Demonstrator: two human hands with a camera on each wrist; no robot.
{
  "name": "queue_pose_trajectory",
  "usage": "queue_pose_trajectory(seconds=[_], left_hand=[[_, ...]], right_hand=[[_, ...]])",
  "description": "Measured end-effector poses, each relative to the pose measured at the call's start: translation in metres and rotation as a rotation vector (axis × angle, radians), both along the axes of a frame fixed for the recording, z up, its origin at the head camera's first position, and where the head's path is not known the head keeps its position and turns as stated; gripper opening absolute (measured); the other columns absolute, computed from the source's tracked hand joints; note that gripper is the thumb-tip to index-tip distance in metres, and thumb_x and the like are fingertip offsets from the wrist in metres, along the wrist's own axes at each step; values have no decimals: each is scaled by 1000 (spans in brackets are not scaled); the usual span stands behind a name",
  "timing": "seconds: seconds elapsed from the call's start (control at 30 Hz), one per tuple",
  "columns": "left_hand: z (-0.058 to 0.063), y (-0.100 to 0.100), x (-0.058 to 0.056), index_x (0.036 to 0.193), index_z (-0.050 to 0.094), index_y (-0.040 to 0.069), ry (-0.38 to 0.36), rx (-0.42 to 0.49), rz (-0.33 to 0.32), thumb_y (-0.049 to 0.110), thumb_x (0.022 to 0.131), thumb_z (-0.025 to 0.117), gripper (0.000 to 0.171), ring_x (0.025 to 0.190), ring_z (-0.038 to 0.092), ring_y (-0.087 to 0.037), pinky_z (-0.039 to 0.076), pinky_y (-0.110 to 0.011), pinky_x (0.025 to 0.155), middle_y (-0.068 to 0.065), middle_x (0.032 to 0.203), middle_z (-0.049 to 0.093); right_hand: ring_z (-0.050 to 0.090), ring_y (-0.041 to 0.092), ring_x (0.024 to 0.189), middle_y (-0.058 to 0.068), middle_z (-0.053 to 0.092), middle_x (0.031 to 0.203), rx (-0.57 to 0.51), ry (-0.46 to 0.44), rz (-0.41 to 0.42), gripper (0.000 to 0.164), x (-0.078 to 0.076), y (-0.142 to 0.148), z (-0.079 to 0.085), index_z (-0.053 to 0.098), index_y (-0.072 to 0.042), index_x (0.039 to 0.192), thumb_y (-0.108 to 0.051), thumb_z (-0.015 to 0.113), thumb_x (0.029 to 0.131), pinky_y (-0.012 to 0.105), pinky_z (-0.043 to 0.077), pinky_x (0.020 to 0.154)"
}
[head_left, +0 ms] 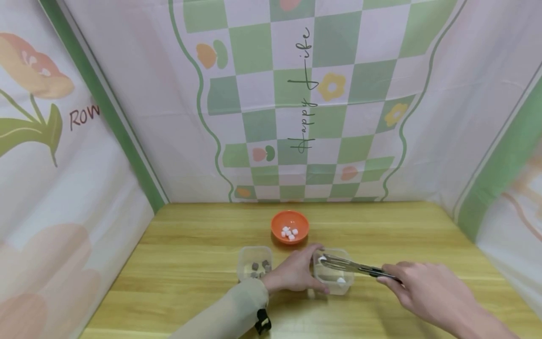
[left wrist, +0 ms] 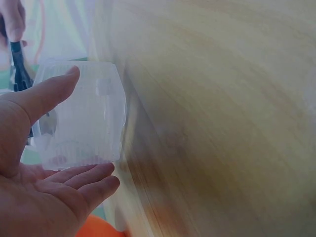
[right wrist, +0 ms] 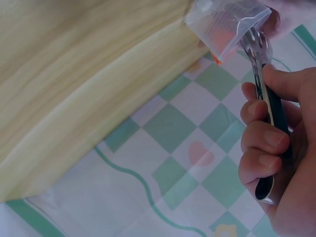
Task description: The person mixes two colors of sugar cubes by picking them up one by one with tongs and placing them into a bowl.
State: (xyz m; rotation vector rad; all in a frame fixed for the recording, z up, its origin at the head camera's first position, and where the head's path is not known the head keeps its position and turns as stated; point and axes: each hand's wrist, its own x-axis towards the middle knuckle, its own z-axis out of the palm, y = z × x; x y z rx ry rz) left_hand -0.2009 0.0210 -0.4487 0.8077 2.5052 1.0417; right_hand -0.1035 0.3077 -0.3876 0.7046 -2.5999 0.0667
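Observation:
My left hand (head_left: 296,270) holds a clear plastic container (head_left: 345,288) from its left side, thumb and fingers on opposite walls. White cubes, one of them a white cube (head_left: 341,280) near the front wall, lie inside it. In my right hand (head_left: 436,287) is a pair of metal tongs (head_left: 353,267) with black handles, gripped by curled fingers and thumb (right wrist: 284,81). The tongs' tips reach into the container beside another white cube (head_left: 322,259); whether they pinch it I cannot tell. Behind stands an orange bowl (head_left: 277,221) holding several white cubes (head_left: 290,233).
Left of my left hand stands a second clear container (head_left: 242,259) with several brown cubes (head_left: 255,266), partly covered by my forearm. All this is on a wooden table (head_left: 190,263). A patterned cloth (head_left: 292,108) hangs along the table's back edge.

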Motion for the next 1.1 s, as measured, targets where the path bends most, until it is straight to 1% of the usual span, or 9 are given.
queue_pose_trajectory(seconds=[0.1, 0.3, 0.4, 0.53, 0.73, 0.87, 0.97, 1.03, 1.1], left_hand=[[0, 0, 0, 156, 45, 19, 4, 4, -4, 33, 68, 101, 105, 124, 58, -12, 50, -35, 107, 3, 142, 61], [-1, 0, -2, 153, 48, 22, 5, 19, -16, 32, 69, 101, 100, 123, 59, -10, 49, -33, 106, 6, 138, 62], [-1, 0, -2, 152, 49, 22, 6, 23, -17, 32, 69, 101, 99, 122, 59, -10, 50, -33, 105, 6, 137, 63], [-1, 0, -1, 151, 50, 22, 6, 31, -14, 31, 68, 102, 99, 121, 60, -11, 51, -34, 105, 6, 137, 63], [-2, 0, -1, 152, 49, 24, 11, 44, -13, 29, 67, 102, 101, 123, 59, -11, 50, -34, 106, 5, 139, 63], [-2, 0, -1, 156, 47, 24, -4, 46, -9, 30, 68, 102, 104, 124, 59, -11, 49, -35, 107, 3, 141, 62], [-1, 0, -1, 149, 51, 22, -24, 40, -1, 30, 68, 101, 96, 119, 61, -10, 51, -33, 104, 1, 136, 65], [-1, 0, -1, 143, 54, 21, -32, 33, 6, 29, 68, 101, 89, 115, 62, -10, 52, -32, 101, 0, 132, 67], [-1, 0, 0, 140, 54, 19, -33, 22, 13, 30, 68, 101, 86, 114, 62, -11, 53, -32, 100, -1, 131, 67]], right_hand=[[32, -6, 55, -30, 43, 69, -11, 14, -1, 24, 2, 0, 0, 62, -34, 80, -33, 85, 86, 27, 32, 42], [34, -6, 55, -31, 45, 69, -21, -43, -61, 21, 7, -1, 1, 65, -35, 83, -32, 85, 87, 27, 34, 43], [34, -5, 55, -30, 45, 69, -32, -31, -69, 21, 8, 0, 0, 65, -34, 83, -33, 86, 87, 27, 33, 43], [33, -4, 55, -28, 45, 69, -59, 9, -70, 18, 9, 0, -2, 68, -34, 85, -36, 85, 86, 28, 31, 42], [35, -3, 55, -25, 49, 68, -83, 19, -83, 15, 9, 0, -1, 71, -31, 87, -38, 84, 87, 30, 32, 42], [32, -4, 54, -27, 43, 66, -92, 48, -70, 17, 7, -1, 2, 68, -33, 84, -38, 84, 88, 28, 29, 42], [30, -4, 54, -27, 38, 65, -101, 74, -53, 18, 4, -3, 4, 66, -34, 83, -39, 83, 89, 26, 27, 41], [29, -4, 53, -27, 37, 65, -106, 87, -45, 18, 2, -5, 4, 67, -33, 83, -40, 81, 90, 26, 25, 41], [28, -4, 53, -26, 37, 64, -109, 93, -41, 16, 0, -7, 6, 69, -32, 84, -40, 82, 90, 26, 25, 41]])
